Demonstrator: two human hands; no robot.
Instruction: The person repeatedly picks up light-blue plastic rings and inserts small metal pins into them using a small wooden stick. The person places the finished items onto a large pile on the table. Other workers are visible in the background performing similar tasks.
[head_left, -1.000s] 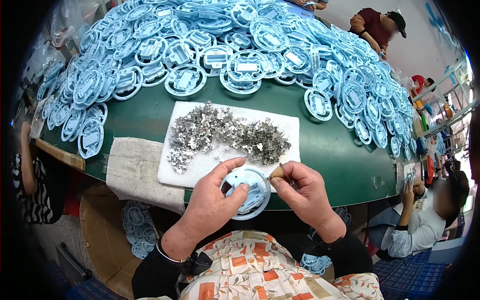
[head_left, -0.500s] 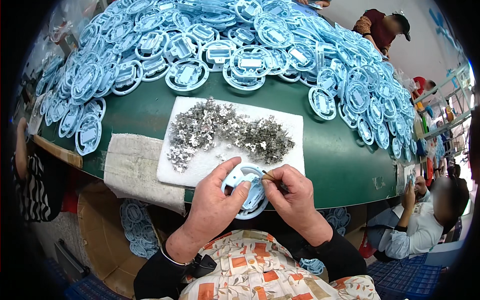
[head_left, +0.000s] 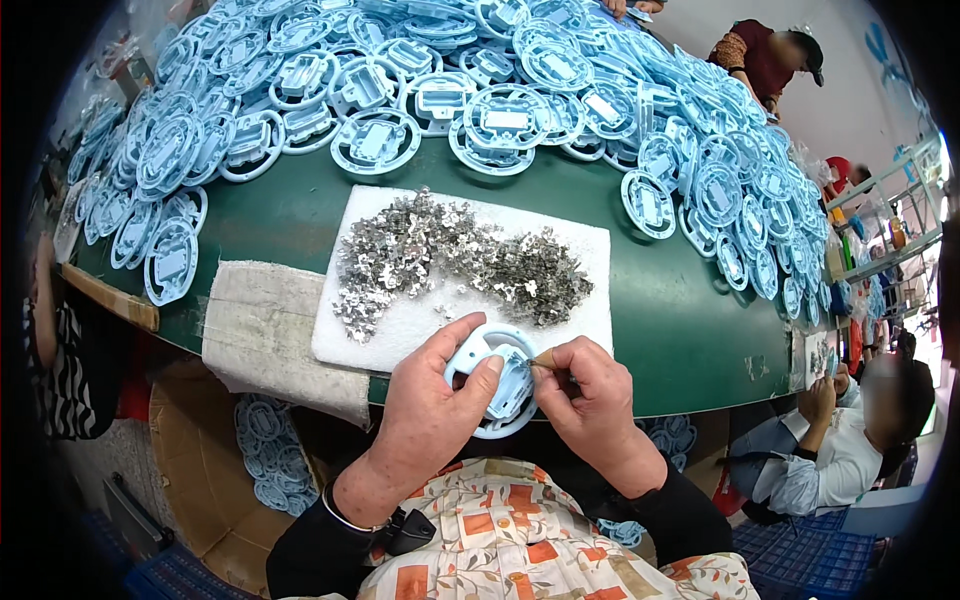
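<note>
Head cam, looking straight down: the left hand [head_left: 432,415] has its grip wrapped around a light blue round plastic housing [head_left: 497,385], thumb over the top rim and fingers curled on the near side, holding it right at the near edge of the green tabletop [head_left: 690,340]. The right hand [head_left: 590,395] is pinched narrow on a small brownish-tipped tool [head_left: 545,360], whose tip touches the housing's middle. What exactly that tool is, I can't tell, too small.

Just beyond the hands sits a white foam pad [head_left: 410,325] with a heap of small silver metal clips [head_left: 460,260] on it. A pale cloth [head_left: 270,320] lies to the left of the pad. The far side of the tabletop is buried under a big pile of matching blue housings [head_left: 420,90]. Other people sit at the right [head_left: 830,450] and the far side.
</note>
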